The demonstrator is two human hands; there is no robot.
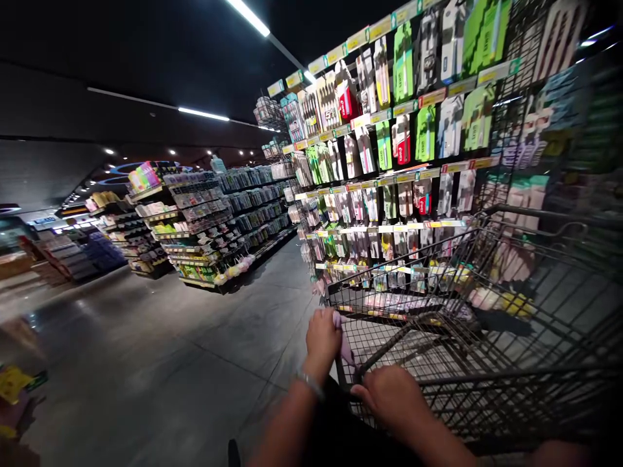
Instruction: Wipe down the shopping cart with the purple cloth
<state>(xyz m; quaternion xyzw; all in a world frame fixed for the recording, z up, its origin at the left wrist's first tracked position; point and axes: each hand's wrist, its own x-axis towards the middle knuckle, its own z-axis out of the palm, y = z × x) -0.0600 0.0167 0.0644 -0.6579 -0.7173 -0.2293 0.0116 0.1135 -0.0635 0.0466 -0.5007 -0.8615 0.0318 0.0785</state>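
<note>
A dark wire shopping cart (491,376) fills the lower right. My left hand (322,336) is closed at the cart's near left corner, its fingers curled over the frame. A limp lilac thing (344,342), perhaps cloth, hangs beside those fingers along the wire; whether the hand also pinches it is unclear. Lower and to the right, my right hand (393,397) wraps round a dark bar of the cart, with the thumb pointing left. A band circles my left wrist. The cart's wire mesh lets the floor show through, and its far right side fades into shadow.
Beyond the cart rises a rack (384,172) hung with several rows of packaged toothbrushes. Further left, stocked shelves (195,220) line an aisle, with grey floor (195,344) between. Blurred yellow packaging (14,386) appears at the left edge.
</note>
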